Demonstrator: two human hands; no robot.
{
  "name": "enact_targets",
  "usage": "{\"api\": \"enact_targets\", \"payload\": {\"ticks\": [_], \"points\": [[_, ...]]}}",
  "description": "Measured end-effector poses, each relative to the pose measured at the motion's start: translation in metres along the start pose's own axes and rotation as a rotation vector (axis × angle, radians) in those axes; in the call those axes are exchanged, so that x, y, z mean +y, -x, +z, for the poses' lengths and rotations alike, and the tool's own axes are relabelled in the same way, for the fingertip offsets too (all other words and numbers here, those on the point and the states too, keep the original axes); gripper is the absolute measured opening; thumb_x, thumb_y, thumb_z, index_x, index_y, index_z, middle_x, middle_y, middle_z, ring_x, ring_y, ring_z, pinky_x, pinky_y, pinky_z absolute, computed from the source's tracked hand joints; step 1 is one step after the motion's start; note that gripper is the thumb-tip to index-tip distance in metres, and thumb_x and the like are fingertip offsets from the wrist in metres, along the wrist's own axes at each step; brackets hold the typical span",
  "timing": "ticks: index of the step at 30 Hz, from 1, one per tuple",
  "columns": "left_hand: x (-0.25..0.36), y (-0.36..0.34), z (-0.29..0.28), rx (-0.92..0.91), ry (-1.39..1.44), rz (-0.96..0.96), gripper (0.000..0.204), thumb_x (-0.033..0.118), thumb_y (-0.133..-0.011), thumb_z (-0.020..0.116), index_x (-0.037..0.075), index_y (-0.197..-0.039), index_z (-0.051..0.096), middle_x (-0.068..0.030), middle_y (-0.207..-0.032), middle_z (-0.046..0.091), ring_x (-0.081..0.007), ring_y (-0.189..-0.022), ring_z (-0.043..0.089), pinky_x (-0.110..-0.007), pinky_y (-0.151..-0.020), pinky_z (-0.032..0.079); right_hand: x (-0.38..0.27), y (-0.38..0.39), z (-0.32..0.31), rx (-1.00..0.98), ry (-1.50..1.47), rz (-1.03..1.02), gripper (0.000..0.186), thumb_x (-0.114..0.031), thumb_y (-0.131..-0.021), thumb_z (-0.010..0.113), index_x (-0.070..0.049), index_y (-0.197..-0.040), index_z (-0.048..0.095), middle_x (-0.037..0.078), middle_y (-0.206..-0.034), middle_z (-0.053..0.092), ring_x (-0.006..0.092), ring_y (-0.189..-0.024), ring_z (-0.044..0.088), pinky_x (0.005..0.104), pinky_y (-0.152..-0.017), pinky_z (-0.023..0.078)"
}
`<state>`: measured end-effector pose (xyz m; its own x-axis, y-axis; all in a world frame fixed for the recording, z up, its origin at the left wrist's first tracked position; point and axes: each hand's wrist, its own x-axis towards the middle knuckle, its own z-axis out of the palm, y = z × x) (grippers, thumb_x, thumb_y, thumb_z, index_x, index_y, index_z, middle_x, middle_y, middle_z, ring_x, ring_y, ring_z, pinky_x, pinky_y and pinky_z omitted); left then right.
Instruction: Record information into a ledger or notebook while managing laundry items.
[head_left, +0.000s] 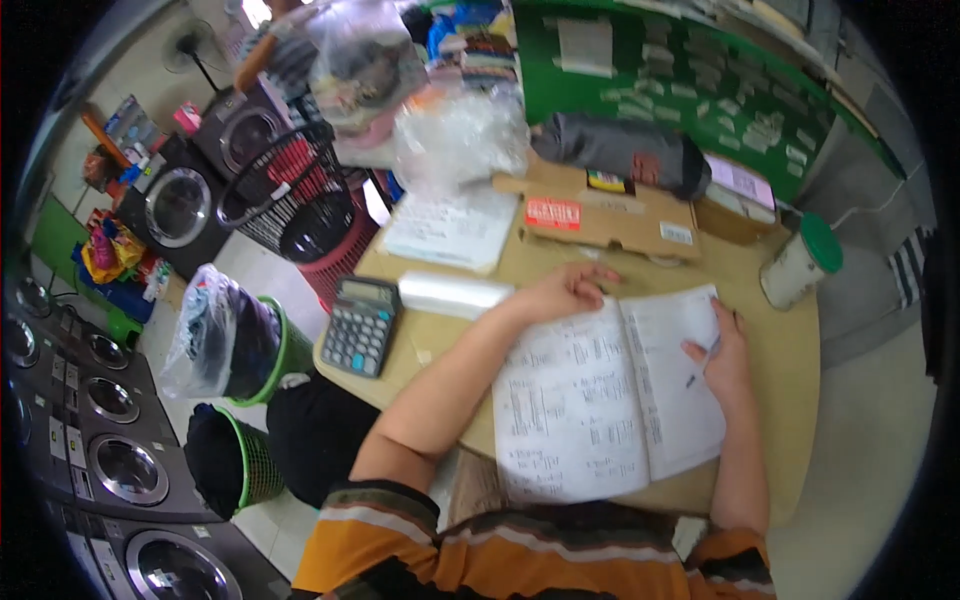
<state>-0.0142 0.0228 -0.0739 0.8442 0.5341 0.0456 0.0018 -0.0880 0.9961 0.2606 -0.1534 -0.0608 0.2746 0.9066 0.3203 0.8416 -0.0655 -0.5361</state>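
Note:
An open notebook (pixel 572 400) with handwriting on its white pages lies at the table's near side, its lower edge close to my body. My left hand (pixel 570 292) rests at the top edge of its left page, fingers loosely bent and apart, with nothing seen in them. At the right page's outer edge is my right hand (pixel 728 352), closed on the notebook with the thumb lying over the paper. A small dark mark shows on the page below that thumb; I cannot make out what it is. Left of my left forearm sits a black calculator (pixel 361 327).
A long white box (pixel 455 295), written sheets (pixel 450 230), a cardboard box (pixel 610 222), a dark grey pouch (pixel 620 150) and a green-lidded jar (pixel 802 262) stand on the table (pixel 780 400). Laundry baskets (pixel 262 460) and washing machines (pixel 128 467) line the left. Another person (pixel 290 55) stands behind.

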Motion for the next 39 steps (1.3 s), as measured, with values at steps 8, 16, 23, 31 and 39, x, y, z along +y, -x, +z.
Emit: {"api": "enact_targets", "payload": {"ticks": [8,16,23,31,39], "points": [[0.029,0.007,-0.007,-0.152,0.122,-0.117,0.051,-0.002,-0.092,0.058,0.009,-0.141,0.047,-0.0009,-0.103,0.070,-0.0033,-0.096,0.060,-0.022,-0.086,0.047,-0.007,-0.008,-0.002,-0.024,0.024,0.048,0.073,-0.016,-0.072,0.084,-0.006,-0.137,0.052,0.028,-0.130,0.054,0.0430,-0.120,0.052,0.0439,-0.102,0.044],[0.031,0.012,0.002,-0.139,0.082,-0.168,0.053,-0.005,-0.090,0.057,0.008,-0.140,0.048,-0.0062,-0.109,0.072,-0.0091,-0.099,0.064,-0.024,-0.087,0.050,-0.007,-0.001,-0.002,-0.054,0.047,0.095,0.072,-0.023,-0.074,0.084,-0.009,-0.137,0.053,0.031,-0.133,0.053,0.0467,-0.129,0.046,0.0454,-0.106,0.041],[0.025,0.010,0.004,-0.071,0.036,-0.135,0.053,-0.006,-0.087,0.056,0.009,-0.137,0.051,-0.0067,-0.105,0.072,-0.0102,-0.097,0.065,-0.026,-0.086,0.051,-0.010,-0.001,-0.002,-0.042,0.100,0.093,0.071,-0.025,-0.075,0.084,-0.010,-0.137,0.053,0.031,-0.133,0.052,0.0460,-0.128,0.047,0.0449,-0.106,0.042],[0.034,0.011,0.005,-0.080,-0.035,-0.133,0.048,-0.007,-0.087,0.055,0.007,-0.133,0.054,-0.0068,-0.104,0.072,-0.0104,-0.098,0.065,-0.026,-0.086,0.050,-0.020,-0.002,-0.006,-0.069,0.054,0.106,0.070,-0.024,-0.075,0.083,-0.008,-0.136,0.054,0.026,-0.124,0.055,0.0410,-0.114,0.055,0.0431,-0.098,0.046],[0.062,0.022,0.047,0.248,-0.922,0.267,0.028,-0.002,-0.080,0.061,0.001,-0.107,0.065,-0.0159,-0.107,0.061,-0.0376,-0.101,0.060,-0.044,-0.090,0.050,-0.002,-0.002,0.004,0.004,0.053,0.020,0.066,-0.021,-0.073,0.084,-0.006,-0.131,0.056,0.023,-0.117,0.057,0.0400,-0.111,0.055,0.0427,-0.096,0.046]]}}
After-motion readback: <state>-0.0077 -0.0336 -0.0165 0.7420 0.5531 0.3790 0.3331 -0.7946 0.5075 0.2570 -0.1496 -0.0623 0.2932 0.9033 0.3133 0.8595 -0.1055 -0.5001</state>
